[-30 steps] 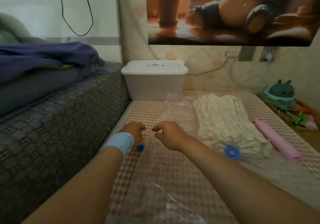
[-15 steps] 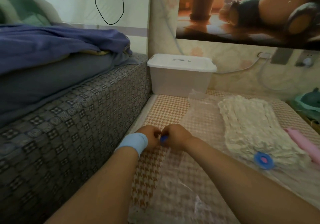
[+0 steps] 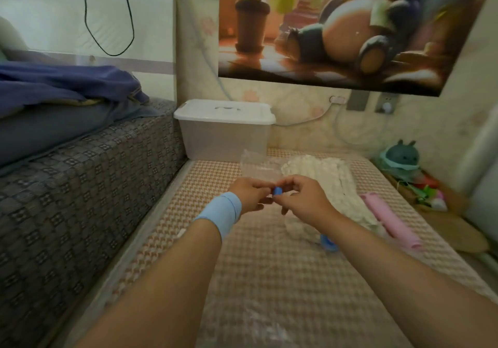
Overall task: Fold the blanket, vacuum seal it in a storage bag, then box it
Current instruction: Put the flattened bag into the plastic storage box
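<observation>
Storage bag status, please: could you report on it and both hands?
Left hand and right hand pinch blue clip. Blanket in storage bag. Box lidded.

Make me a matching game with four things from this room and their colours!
Things:
1. clip
2. blanket
3. box
4. plush

Colours:
A. teal
B. clear, with a white lid
C. blue
D. cream

Pairs: 1-C, 2-D, 3-B, 4-A
</observation>
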